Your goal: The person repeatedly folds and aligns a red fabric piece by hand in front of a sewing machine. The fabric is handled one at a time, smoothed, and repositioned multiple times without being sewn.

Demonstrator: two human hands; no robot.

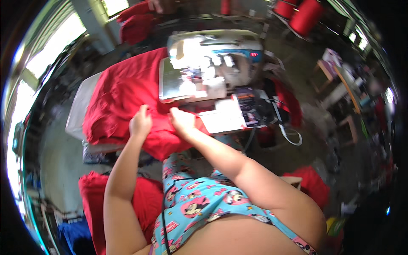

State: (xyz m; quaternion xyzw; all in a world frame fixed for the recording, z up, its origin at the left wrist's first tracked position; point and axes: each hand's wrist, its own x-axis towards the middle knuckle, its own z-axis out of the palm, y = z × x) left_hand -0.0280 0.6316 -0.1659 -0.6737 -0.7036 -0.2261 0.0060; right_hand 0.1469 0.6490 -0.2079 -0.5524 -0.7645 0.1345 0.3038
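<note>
Red fabric (123,93) lies in a wide, wrinkled heap over the left part of the sewing table, with a loose end hanging off the front edge toward my lap. My left hand (141,122) is closed on the fabric near that edge. A short way to its right, my right hand (182,120) grips the same cloth, so a stretch of it runs between the two fists. Just beyond my hands stands a sewing machine (238,68) with a shiny metal plate (171,80) on its left side. Glare and blur hide the needle area.
White sheets (223,117) and a dark printed package (250,106) lie right of my hands. A white cable (280,121) loops off the table's right side. More red cloth (91,191) sits by my left side. Large red rolls (306,17) stand at the back right.
</note>
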